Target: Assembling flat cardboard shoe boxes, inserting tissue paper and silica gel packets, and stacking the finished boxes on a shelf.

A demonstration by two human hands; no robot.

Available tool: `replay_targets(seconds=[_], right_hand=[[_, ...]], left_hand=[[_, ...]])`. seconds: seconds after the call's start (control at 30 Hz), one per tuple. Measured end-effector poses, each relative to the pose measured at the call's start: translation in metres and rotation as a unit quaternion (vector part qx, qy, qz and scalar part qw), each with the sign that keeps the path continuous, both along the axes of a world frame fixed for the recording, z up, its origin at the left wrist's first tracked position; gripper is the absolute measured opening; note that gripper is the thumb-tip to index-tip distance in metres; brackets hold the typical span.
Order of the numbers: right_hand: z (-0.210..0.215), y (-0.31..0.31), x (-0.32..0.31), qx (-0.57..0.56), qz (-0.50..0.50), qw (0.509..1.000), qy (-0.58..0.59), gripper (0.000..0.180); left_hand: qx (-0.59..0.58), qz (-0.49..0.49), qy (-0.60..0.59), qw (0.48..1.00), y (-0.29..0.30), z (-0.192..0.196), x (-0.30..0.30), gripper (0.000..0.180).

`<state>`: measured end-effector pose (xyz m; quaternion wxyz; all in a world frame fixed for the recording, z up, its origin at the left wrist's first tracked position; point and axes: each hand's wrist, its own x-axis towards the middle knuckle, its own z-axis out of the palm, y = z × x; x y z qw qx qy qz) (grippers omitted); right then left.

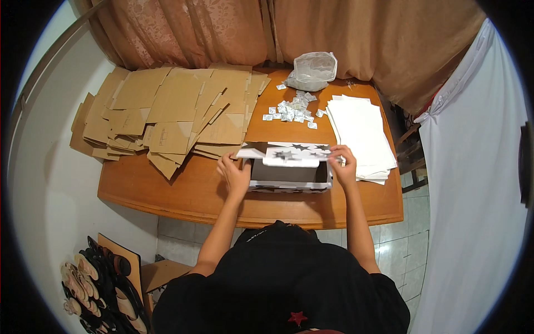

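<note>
Wooden brown surface [183, 192] under tan curtains. White star-printed cardboard box [289, 167] at front centre, mid-assembly. Left hand [235, 173] closed on left wall, right hand [343, 166] pinching lid flap. Likely next: tuck flap down, needs both sides squared.

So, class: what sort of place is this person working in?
Probably a home room used for packing boxes: a wooden table heaped with flat cardboard blanks, curtains behind, and shoes on the tiled floor.

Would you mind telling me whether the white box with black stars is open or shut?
Open: the box shows a dark hollow inside, with its flap raised at the back, held by the left hand and right hand.
</note>
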<state>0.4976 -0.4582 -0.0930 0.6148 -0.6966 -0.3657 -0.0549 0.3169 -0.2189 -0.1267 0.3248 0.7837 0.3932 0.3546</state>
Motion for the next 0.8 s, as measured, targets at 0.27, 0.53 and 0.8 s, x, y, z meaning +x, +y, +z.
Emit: replay_targets(seconds=[0.27, 0.53, 0.8], right_hand=[[-0.028, -0.009, -0.035, -0.180, -0.054, 0.978, -0.085, 0.017], [-0.009, 0.016, -0.044, -0.268, -0.143, 0.945, -0.120, 0.037], [-0.013, 0.031, -0.047, -0.323, -0.146, 0.922, -0.153, 0.034]], left_hand=[[0.227, -0.220, 0.009, 0.949, -0.068, -0.028, -0.043, 0.032], [0.213, -0.225, 0.116, 0.944, -0.075, -0.031, -0.003, 0.048], [0.205, -0.226, 0.148, 0.941, -0.080, -0.031, 0.006, 0.046]])
